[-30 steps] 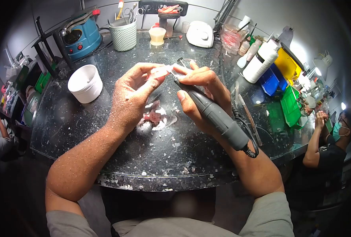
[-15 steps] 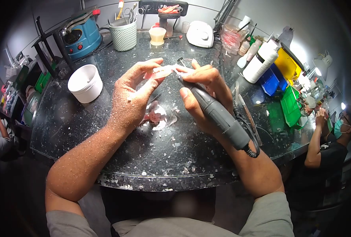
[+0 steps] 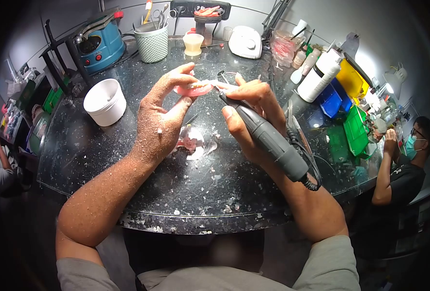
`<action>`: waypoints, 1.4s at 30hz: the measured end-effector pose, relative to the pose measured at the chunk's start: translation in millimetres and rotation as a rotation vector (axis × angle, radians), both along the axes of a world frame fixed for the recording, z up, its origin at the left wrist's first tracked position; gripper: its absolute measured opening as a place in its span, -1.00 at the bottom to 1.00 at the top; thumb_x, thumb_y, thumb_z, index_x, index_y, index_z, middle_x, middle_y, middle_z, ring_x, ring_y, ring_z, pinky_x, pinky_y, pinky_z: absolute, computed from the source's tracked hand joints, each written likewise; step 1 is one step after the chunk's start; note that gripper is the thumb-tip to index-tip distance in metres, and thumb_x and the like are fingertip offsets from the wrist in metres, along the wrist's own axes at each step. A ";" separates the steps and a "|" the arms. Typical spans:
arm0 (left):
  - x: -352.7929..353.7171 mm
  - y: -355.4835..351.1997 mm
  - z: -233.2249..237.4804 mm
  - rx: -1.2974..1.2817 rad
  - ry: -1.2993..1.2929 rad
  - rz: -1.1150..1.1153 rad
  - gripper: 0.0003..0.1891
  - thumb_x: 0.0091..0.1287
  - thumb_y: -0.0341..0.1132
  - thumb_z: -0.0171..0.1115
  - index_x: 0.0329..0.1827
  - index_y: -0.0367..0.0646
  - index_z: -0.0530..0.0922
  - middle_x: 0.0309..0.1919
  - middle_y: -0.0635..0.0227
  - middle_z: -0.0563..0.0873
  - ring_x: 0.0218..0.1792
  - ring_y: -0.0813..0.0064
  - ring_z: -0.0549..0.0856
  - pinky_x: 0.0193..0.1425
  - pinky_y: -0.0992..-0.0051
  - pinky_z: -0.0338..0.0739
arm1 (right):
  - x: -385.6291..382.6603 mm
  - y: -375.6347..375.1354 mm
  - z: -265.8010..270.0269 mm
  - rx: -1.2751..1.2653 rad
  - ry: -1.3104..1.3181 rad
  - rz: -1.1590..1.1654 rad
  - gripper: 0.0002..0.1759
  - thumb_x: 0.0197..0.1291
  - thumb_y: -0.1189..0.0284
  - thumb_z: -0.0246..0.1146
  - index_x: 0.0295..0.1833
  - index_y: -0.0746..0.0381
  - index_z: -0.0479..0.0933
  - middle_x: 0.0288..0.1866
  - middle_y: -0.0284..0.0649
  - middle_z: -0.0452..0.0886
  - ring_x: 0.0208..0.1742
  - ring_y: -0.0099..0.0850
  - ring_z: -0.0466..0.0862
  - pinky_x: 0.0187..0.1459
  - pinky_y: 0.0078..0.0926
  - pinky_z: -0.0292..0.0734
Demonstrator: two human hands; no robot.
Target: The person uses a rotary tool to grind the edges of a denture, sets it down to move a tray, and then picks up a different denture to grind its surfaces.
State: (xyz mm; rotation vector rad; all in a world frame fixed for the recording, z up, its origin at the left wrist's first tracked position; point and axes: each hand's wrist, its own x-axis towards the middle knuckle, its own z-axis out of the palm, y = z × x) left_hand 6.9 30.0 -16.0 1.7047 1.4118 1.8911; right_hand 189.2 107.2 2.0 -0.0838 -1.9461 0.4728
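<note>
Pinched between the fingers and thumb of my left hand [image 3: 162,109] is a pink denture [image 3: 200,91], held up over the table. My right hand [image 3: 254,99] grips a dark grey rotary handpiece [image 3: 269,139] with a coiled cord at its rear. Its thin tip points left and meets the denture's right edge in this view. Pale dust and crumbs coat my left hand and forearm. Below the hands, pink and white fragments [image 3: 190,144] lie on the black tabletop [image 3: 176,184].
A white cup [image 3: 104,109] stands left, near a blue machine [image 3: 102,51]. Along the back are a tool pot [image 3: 151,46], a cream cup [image 3: 193,46] and a white device [image 3: 245,42]. A white bottle [image 3: 320,75] and coloured bins [image 3: 356,131] stand right, beside a masked person [image 3: 404,169].
My left index finger has lifted and the denture is turned, showing more of its pink face. The handpiece has shifted slightly. At right, the other person's head has moved up.
</note>
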 end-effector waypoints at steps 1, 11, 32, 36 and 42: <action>0.2 -0.2 0.2 0.001 0.000 0.001 -0.74 0.31 -0.58 0.29 0.03 -0.15 0.65 0.31 0.13 0.63 0.35 0.30 0.58 0.46 0.30 0.41 | -0.3 -0.4 -0.5 -0.030 0.002 -0.007 -0.71 0.08 0.58 0.37 -0.06 0.25 0.53 -0.09 -0.03 0.76 0.00 -0.16 0.79 0.42 -0.04 0.39; 0.7 -1.5 1.8 -0.006 -0.015 0.002 -0.73 0.27 -0.61 0.27 0.00 -0.16 0.65 0.31 0.15 0.63 0.35 0.30 0.59 0.46 0.30 0.41 | -0.6 1.1 -0.9 0.037 -0.033 0.015 -0.71 0.07 0.57 0.37 -0.06 0.25 0.54 -0.09 -0.01 0.76 0.07 -0.13 0.79 0.45 0.00 0.36; -0.5 -5.0 3.6 -0.044 0.075 0.027 -0.70 0.30 -0.62 0.28 0.06 -0.15 0.62 0.27 0.20 0.62 0.39 0.33 0.53 0.54 0.30 0.32 | -1.7 -0.5 -1.1 0.020 -0.038 0.014 -0.74 0.09 0.55 0.37 -0.07 0.24 0.57 -0.07 -0.05 0.75 0.09 -0.12 0.78 0.48 0.06 0.31; -0.6 -5.5 3.7 -0.034 0.099 0.040 -0.69 0.28 -0.62 0.31 0.06 -0.16 0.63 0.23 0.22 0.63 0.36 0.35 0.55 0.52 0.33 0.34 | -1.9 -1.2 -1.5 -0.060 0.010 0.010 -0.74 0.11 0.53 0.37 -0.07 0.23 0.56 -0.07 -0.07 0.75 0.09 -0.14 0.78 0.48 0.03 0.32; 0.3 -7.0 5.3 -0.033 0.129 0.062 -0.70 0.26 -0.62 0.32 0.04 -0.18 0.63 0.22 0.22 0.62 0.34 0.35 0.56 0.51 0.32 0.35 | -2.0 -0.8 -2.9 -0.076 -0.001 0.011 -0.74 0.11 0.51 0.38 -0.06 0.23 0.57 -0.05 -0.03 0.76 0.09 -0.14 0.78 0.48 0.01 0.32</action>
